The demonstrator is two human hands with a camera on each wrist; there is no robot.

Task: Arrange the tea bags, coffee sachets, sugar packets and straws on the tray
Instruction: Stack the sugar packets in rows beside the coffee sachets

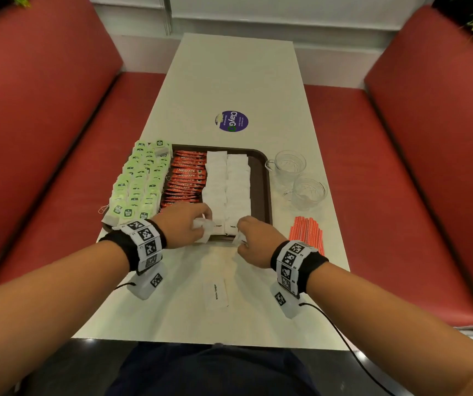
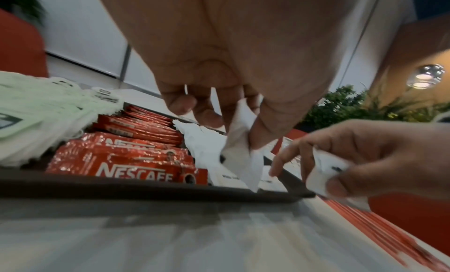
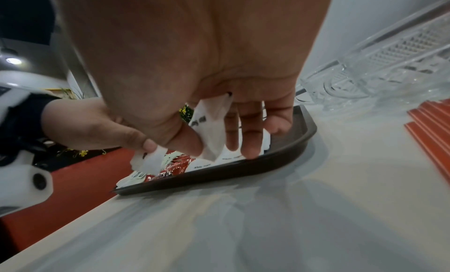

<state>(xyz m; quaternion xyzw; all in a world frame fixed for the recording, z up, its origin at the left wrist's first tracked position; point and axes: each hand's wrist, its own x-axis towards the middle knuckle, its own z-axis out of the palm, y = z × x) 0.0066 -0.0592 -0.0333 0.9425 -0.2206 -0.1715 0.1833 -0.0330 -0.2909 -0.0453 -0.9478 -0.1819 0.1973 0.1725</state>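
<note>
A brown tray (image 1: 261,178) holds rows of green tea bags (image 1: 138,178), red coffee sachets (image 1: 186,178) and white sugar packets (image 1: 226,181). My left hand (image 1: 201,221) hovers over the tray's near edge and pinches a white sugar packet (image 2: 243,141) between thumb and fingers. Just to its right, my right hand (image 1: 241,230) pinches another sugar packet (image 3: 212,126), its fingertips (image 3: 248,151) reaching down onto the packets at the tray's near rim (image 3: 243,170). Orange straws (image 1: 306,232) lie on the table right of the tray. One loose sugar packet (image 1: 215,292) lies on the table near me.
Two clear glass mugs (image 1: 289,164) (image 1: 308,192) stand right of the tray, beyond the straws. A round purple sticker (image 1: 232,121) marks the white table (image 1: 229,81) farther out. Red bench seats (image 1: 44,110) run along both sides.
</note>
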